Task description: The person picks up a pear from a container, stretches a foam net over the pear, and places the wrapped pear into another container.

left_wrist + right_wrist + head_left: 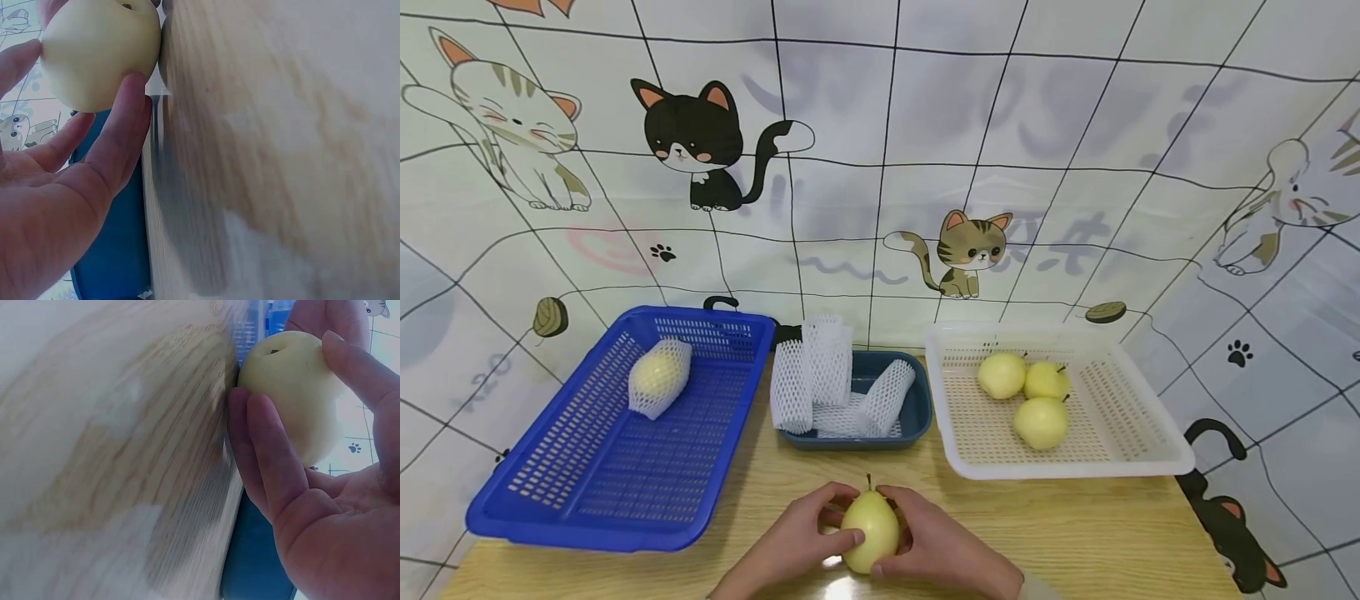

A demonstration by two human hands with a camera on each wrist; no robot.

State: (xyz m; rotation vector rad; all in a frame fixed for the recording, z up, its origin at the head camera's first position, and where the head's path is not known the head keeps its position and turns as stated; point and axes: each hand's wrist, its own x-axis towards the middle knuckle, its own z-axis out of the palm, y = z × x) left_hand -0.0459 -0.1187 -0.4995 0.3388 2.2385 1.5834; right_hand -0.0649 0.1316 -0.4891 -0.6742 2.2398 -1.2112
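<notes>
A yellow-green pear (871,533), stem upward, is held between both hands at the front of the wooden table. My left hand (805,533) grips it from the left, with the thumb across its near side. From the right, my right hand (942,542) holds it with curled fingers and thumb. Both wrist views show the underside of the pear (100,53) close to the tabletop; whether it touches is unclear. Behind the hands, a dark teal basket (857,444) contains several white foam net sleeves (827,362).
To the left, a blue basket (625,492) contains one pear in a foam net (658,377). A white basket (1075,471) on the right holds three bare pears (1041,422). Behind them hangs a cat-patterned cloth (850,192). Wooden tabletop (1097,533) extends right of the hands.
</notes>
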